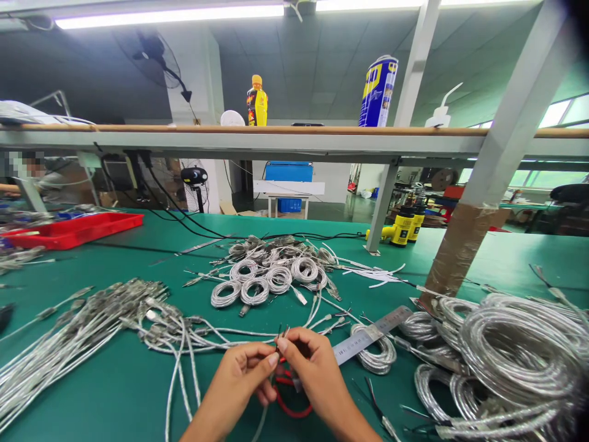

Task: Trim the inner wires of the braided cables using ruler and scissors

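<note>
My left hand [242, 371] and my right hand [310, 362] meet low in the middle, fingertips pinched together on the end of a thin silver cable [280, 336] whose short wire ends stick up between them. Under my right hand lies a tool with red handles [292, 406], partly hidden. A steel ruler [370, 334] lies just right of my right hand, over a coiled cable [380, 356]. Loose straight cables [83, 325] spread to the left of my hands.
Several small silver coils [271, 273] lie in the middle of the green table [119, 393]. Large coils [515, 350] pile at the right by a taped post [460, 245]. A red tray [73, 228] sits far left. A shelf [276, 130] overhead carries cans and bottles.
</note>
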